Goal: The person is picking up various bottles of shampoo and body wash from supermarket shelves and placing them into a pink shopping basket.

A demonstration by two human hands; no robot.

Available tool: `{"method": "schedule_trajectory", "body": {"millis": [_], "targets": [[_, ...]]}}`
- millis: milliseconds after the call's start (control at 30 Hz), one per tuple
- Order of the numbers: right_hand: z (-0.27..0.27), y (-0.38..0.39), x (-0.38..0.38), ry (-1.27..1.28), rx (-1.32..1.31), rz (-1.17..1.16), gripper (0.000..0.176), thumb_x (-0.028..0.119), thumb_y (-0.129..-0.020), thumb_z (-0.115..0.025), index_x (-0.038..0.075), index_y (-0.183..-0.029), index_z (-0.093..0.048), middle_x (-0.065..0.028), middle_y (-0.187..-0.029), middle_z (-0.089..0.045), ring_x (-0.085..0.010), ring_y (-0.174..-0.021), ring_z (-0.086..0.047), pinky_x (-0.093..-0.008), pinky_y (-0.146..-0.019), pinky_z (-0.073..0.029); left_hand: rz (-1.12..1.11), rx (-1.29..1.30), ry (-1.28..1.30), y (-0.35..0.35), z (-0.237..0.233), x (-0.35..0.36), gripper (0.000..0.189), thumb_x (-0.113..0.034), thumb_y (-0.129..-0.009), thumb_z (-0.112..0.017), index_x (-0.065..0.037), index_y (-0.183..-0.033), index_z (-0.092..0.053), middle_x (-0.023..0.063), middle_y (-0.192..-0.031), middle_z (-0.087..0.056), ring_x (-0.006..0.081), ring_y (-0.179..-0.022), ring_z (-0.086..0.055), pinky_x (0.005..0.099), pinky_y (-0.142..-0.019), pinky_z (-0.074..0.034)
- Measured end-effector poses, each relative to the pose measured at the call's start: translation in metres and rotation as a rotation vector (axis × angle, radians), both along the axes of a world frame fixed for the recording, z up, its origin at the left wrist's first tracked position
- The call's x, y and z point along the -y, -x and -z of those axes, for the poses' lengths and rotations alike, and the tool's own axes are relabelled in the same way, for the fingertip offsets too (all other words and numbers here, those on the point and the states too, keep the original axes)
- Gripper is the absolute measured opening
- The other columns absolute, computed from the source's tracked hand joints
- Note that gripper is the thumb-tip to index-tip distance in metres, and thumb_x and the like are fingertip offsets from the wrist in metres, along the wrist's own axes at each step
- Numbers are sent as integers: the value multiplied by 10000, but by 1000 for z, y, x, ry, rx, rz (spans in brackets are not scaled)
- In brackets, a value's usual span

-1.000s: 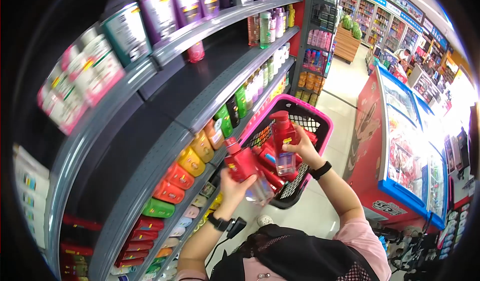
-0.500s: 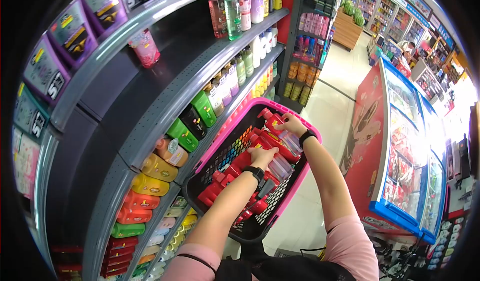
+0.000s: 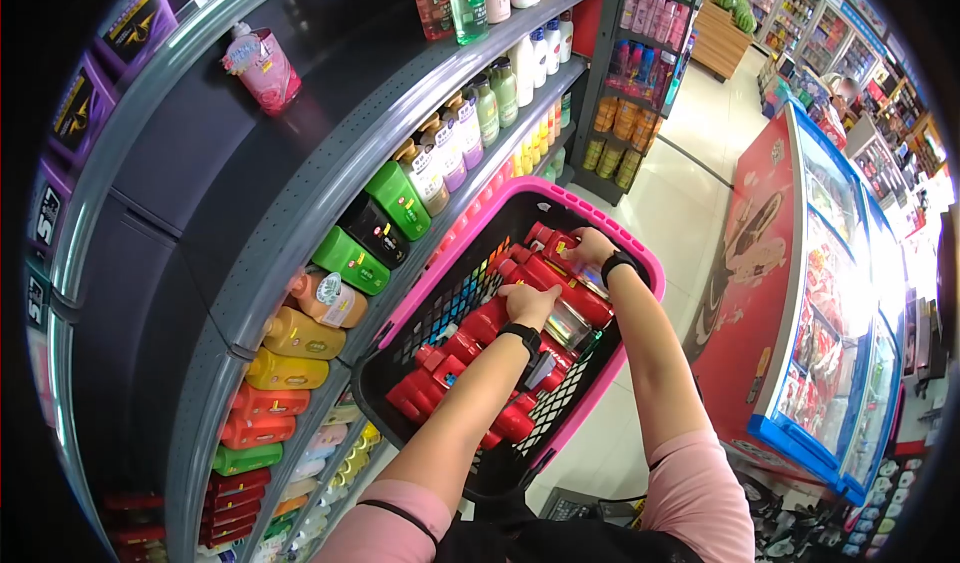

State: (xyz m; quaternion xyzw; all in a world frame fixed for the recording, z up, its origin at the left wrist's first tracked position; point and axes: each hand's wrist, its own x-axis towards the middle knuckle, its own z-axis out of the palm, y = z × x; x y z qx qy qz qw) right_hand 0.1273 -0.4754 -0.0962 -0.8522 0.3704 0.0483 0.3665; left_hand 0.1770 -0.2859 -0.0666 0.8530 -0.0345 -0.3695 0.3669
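Observation:
A pink-rimmed black basket point(image 3: 648, 253) stands beside the shelf, with several red bottles point(image 3: 425, 395) and some clear containers point(image 3: 570, 325) inside. My right hand point(image 3: 592, 251) is closed round a red bottle point(image 3: 556, 247) near the basket's far right corner. Lower and further left, my left hand point(image 3: 530, 306) rests on the red bottles in the middle, its fingers curled over them; what they grip is partly hidden. Both wrists wear black bands.
Shelves point(image 3: 330, 153) on the left hold green, black, yellow and orange bottles, with a pink pouch point(image 3: 265, 71) higher up. A red and blue freezer point(image 3: 745, 293) stands right. A person point(image 3: 842, 91) is far back.
My right hand has lowered the red bottle among the others. My left hand has shifted slightly with the bottles. The view has moved, so the basket looks larger.

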Motion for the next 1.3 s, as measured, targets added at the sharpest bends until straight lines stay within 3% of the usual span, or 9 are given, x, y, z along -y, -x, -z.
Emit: {"method": "schedule_trajectory", "body": {"millis": [267,333,367,567,633,967,1033,1067,1300], "targets": [[15,5,7,-95,-12,22,633,257,-741,-731,-30,-1251,-489,-153,-1058,-644,-239,-942,-622,-329,-839,-472,60,-18,5,-4,19,-1,1027,-394,-643,-797,197,-1177,-149,295,-970,-597,367,-891,-636,369,-770,-534],[14,5,4,-219,40,51,631,262,-736,-732,-32,-1241,-493,-165,-1053,-642,-249,-946,-622,-333,-838,-474,67,126,-43,-3,31,3,872,-386,-693,-768,120,-1127,-205,174,-787,-621,254,-638,-648,315,-511,-552],[14,6,2,-222,36,49,631,262,-736,-732,-32,-1241,-493,-165,-1053,-642,-249,-946,-622,-333,-838,-474,64,123,-46,-2,37,4,872,-386,-693,-768,120,-1127,-205,174,-787,-621,254,-638,-648,315,-511,-552],[2,15,-27,111,168,168,530,263,-696,-722,27,-1151,-585,-177,-1011,-649,-307,-921,-631,-378,-829,-482,20,99,-111,-7,38,-3,880,-342,-750,-698,230,-1184,-189,239,-928,-610,268,-730,-657,322,-539,-554],[-8,14,-36,146,172,163,508,257,-691,-721,24,-1126,-602,-177,-996,-653,-306,-927,-629,-381,-835,-479,73,-100,-66,-12,33,-8,1039,-415,-719,-690,250,-1262,-103,337,-1226,-409,392,-1128,-466,432,-907,-454],[1,12,-33,113,131,237,507,250,-700,-718,27,-1140,-603,-178,-1041,-643,-291,-977,-617,-363,-872,-470,264,-132,-25,-22,59,-14,847,-296,-697,-667,252,-1207,-271,374,-1222,-415,415,-1122,-488,403,-928,-447],[2,11,-36,188,109,250,514,260,-711,-726,27,-1149,-594,-170,-1052,-641,-282,-976,-619,-358,-868,-472,166,268,7,-12,42,-22,297,-208,-663,-673,73,-758,-646,195,-768,-649,293,-751,-656,369,-617,-496],[2,11,-38,187,116,240,514,260,-711,-726,27,-1149,-594,-170,-1052,-641,-282,-976,-619,-358,-868,-472,217,167,88,-13,26,-29,342,-200,-651,-676,103,-804,-633,230,-796,-646,310,-792,-655,374,-697,-494],[-25,12,-57,336,47,191,280,196,-758,-596,-1,-950,-650,-220,-900,-649,-331,-899,-633,-436,-771,-499,297,-149,377,-5,-76,-85,198,-161,-687,-642,30,-707,-592,31,-536,-511,125,-466,-495,292,-423,-379]]}}
